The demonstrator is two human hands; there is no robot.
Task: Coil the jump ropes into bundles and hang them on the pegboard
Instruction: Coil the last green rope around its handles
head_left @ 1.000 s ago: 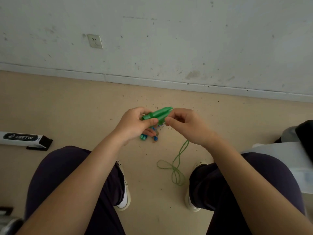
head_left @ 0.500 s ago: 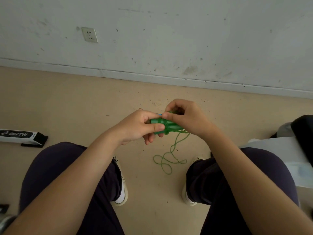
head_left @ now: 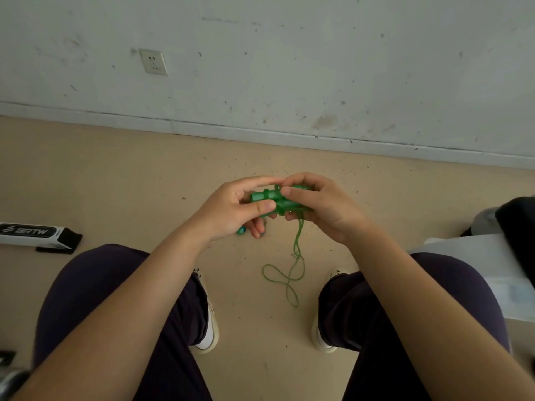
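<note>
Both hands, left and right, clamped on green handles; keep wraps tight, feeding slack cord steadily.

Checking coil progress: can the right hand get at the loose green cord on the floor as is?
Probably not yet: the right hand grips the green handles alongside the left hand; the loose cord lies unobstructed below, between the shoes.

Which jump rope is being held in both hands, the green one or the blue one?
The green jump rope: left hand and right hand both grip its handles. The blue one just peeks out below the left hand.
</note>
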